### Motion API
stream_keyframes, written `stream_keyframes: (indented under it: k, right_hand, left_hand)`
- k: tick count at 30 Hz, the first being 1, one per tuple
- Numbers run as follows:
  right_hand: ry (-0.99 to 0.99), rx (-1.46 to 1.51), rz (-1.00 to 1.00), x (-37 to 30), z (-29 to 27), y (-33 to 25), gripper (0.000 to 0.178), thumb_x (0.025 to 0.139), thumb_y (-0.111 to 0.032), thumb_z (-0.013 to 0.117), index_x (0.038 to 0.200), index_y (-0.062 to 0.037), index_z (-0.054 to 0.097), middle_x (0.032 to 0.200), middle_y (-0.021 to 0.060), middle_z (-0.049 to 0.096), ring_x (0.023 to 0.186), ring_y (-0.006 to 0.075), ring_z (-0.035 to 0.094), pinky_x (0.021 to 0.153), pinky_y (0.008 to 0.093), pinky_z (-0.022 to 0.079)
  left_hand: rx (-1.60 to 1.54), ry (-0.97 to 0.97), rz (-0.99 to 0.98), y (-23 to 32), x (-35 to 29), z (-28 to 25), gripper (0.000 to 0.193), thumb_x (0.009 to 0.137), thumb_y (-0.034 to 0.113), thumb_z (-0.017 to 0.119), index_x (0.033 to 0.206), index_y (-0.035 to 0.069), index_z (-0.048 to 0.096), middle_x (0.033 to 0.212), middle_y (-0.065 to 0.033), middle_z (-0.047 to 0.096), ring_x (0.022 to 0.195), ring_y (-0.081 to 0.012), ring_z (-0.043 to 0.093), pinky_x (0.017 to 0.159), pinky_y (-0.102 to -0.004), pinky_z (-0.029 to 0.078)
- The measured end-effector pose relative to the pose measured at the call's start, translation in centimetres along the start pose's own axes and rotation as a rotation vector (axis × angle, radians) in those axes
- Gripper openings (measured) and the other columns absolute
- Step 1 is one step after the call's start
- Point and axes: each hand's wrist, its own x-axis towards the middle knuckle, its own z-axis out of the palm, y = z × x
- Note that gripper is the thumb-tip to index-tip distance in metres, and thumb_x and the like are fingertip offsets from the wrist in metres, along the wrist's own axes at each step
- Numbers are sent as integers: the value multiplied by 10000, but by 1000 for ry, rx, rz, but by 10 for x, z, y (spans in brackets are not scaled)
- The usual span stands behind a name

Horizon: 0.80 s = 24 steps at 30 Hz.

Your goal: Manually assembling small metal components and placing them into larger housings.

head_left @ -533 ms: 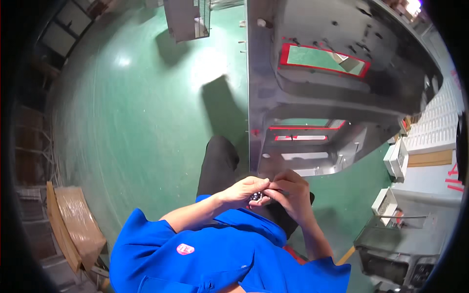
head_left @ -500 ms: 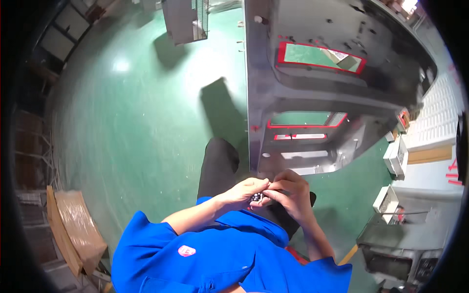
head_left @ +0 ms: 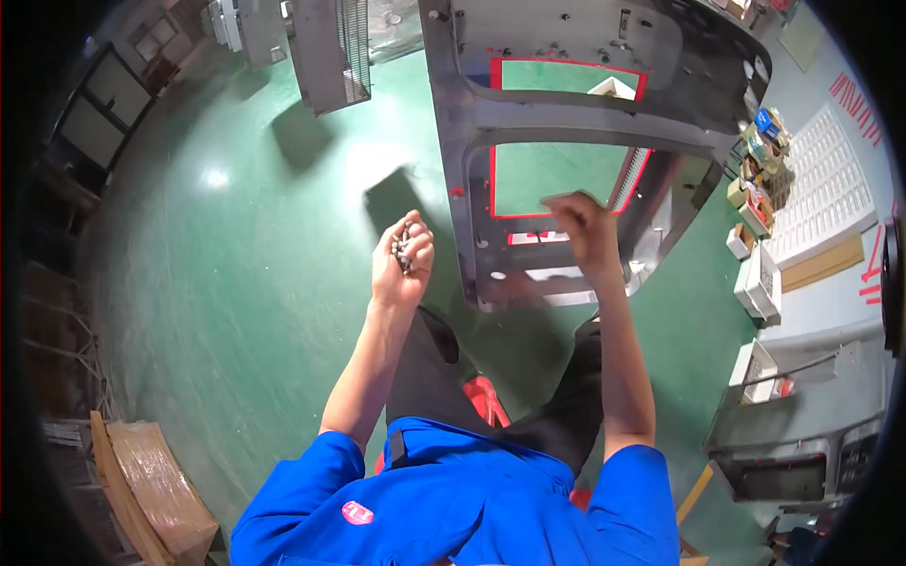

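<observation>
My left hand (head_left: 398, 269) is raised palm up, its fingers curled round a handful of small dark metal fasteners (head_left: 406, 247); their exact kind is too small to tell. Farther right, my right hand (head_left: 585, 231) is up in front of a large grey moulded panel (head_left: 477, 274). Its fingers are bent together in a pinch pointing left, slightly blurred, and what they hold, if anything, cannot be made out. The panel has rectangular openings edged in red, and small fittings dot its upper face. Whether my right hand touches the panel is unclear.
A red stool (head_left: 486, 401) shows between my legs. White bins (head_left: 758, 283) and boxes line the right side, near a dark moulded part (head_left: 774, 479). A grey cabinet-like piece (head_left: 321, 57) stands at the far left of the panel; a wrapped board (head_left: 160, 481) leans at lower left.
My hands were together near my lap; they have come apart. The left moved forward and left with the fasteners, the right forward toward the panel. The view has also shifted.
</observation>
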Motion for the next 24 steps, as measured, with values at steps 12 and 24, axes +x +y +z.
stream_keyframes:
  k: [12,24]
  right_hand:
    - [79,-619,-574,217,-91,-91,138,768,-102,650,884,-28,635,754,107,650,684,198,644,654,304,496]
    - [13,-782,-663,260,-62,-59,126,789,-119,613,897,-54,614,801,162,622,765,332,604,690,409,471]
  left_hand:
    - [204,-57,186,0,84,49,209,922,58,451,1088,-68,462,816,-66,450,541,-87,379,416,-222,315]
    - [357,-100,244,17,92,33,252,927,135,481,1080,-64,504,830,-67,513,543,-64,410,424,-191,316]
